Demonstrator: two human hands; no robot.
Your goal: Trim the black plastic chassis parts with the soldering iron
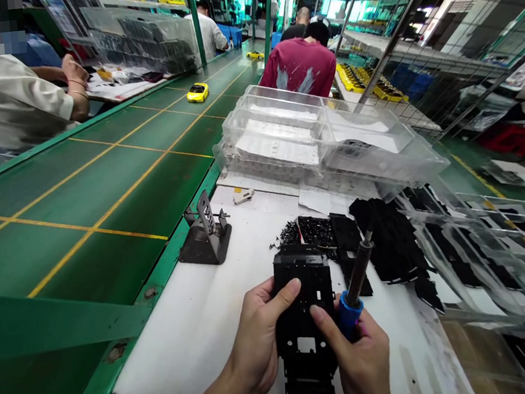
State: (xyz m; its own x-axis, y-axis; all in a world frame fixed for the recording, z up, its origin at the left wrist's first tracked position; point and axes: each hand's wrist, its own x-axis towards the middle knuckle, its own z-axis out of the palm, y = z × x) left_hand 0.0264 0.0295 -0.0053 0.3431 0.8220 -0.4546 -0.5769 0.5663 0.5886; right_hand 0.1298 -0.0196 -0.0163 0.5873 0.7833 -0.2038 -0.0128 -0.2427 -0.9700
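Observation:
A long black plastic part (pixel 306 335) with small square cutouts is held upright between both hands above the white work surface (pixel 201 327). My left hand (pixel 261 327) grips its left edge, thumb on the face. My right hand (pixel 358 349) presses its thumb on the right side and also holds a blue-handled soldering iron or similar tool (pixel 351 306), whose metal shaft points up. Just beyond lie a pile of small black pieces (pixel 316 230) and a stack of black parts (pixel 387 240).
A metal stand (pixel 208 233) stands at the left edge beside the green conveyor (pixel 147 152), which carries a yellow toy car (pixel 197 92). Clear trays (pixel 321 129) are stacked behind; more trays (pixel 463 252) lie right. People sit along the conveyor.

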